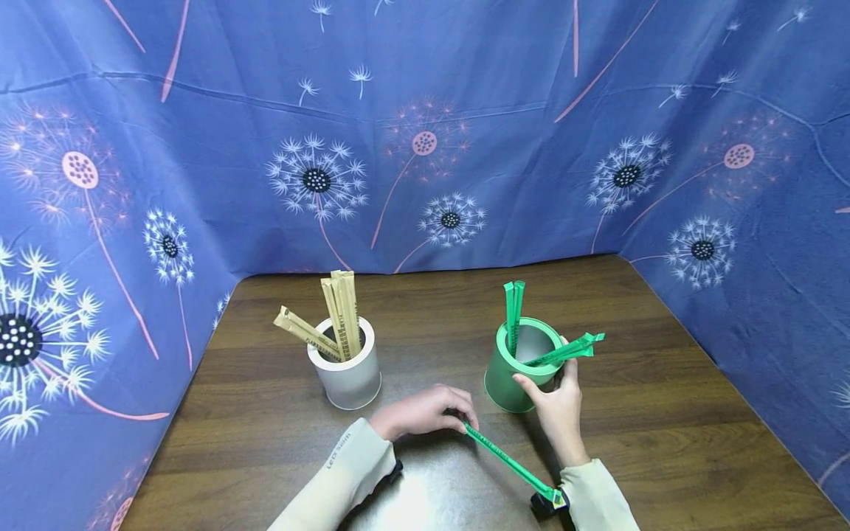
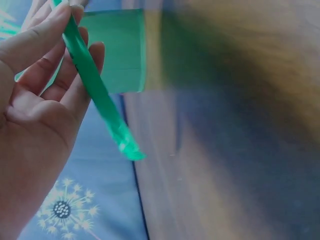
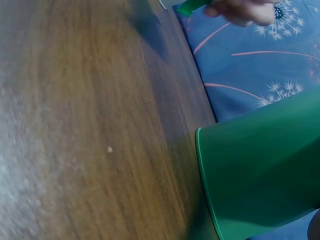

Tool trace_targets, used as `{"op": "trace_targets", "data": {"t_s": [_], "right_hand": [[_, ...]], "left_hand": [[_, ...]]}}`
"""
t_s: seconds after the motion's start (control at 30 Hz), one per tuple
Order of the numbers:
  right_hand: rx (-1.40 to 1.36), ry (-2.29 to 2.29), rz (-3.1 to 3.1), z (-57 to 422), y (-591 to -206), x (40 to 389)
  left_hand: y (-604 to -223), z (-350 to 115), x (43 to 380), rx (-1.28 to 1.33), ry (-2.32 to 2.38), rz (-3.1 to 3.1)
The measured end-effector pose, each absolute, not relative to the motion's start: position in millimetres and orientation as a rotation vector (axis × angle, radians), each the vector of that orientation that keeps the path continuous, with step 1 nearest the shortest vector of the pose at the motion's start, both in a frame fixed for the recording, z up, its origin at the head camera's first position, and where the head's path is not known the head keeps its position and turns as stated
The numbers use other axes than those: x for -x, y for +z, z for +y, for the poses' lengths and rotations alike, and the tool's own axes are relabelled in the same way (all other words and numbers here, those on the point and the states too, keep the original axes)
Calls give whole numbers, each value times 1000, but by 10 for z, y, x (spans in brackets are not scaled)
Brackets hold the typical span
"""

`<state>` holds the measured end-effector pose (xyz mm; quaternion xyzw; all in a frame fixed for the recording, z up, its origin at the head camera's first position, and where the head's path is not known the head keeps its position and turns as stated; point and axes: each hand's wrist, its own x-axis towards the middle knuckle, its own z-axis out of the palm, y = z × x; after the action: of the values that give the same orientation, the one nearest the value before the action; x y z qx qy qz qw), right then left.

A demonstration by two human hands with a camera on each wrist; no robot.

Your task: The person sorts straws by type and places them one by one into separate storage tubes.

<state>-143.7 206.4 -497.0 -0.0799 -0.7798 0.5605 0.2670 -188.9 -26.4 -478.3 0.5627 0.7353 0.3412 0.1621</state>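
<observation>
My left hand (image 1: 432,410) pinches a long, thin green stick packet (image 1: 508,461) near one end, between thumb and fingertips. The packet slants over the table toward the right wrist in the head view; the left wrist view shows its flat crimped end (image 2: 131,150). A green cup (image 1: 506,383) stands upright to the right, with several green stick packets (image 1: 561,352) leaning in it. Around the cup's near right side my right hand (image 1: 561,413) grips, thumb on the front and fingers partly hidden behind. The right wrist view shows mostly the cup's wall (image 3: 265,165).
A light grey cup (image 1: 348,383) with several tan stick packets (image 1: 345,317) stands at the left on the brown wooden table (image 1: 425,324). Blue cloth (image 1: 412,74) with dandelion prints hangs behind the table and along both sides.
</observation>
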Motion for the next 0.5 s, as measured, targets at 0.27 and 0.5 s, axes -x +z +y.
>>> {"op": "trace_targets", "data": {"t_s": [0.27,0.5], "right_hand": [[215,1513,-2119,2057,-4954,1427],[234,1496,-2123,2051,-4942,1417]], "left_hand": [[-4604,-320,1909,-1544,1145,2082],[-4507,-346,1935,-1514,1294,2054]]}}
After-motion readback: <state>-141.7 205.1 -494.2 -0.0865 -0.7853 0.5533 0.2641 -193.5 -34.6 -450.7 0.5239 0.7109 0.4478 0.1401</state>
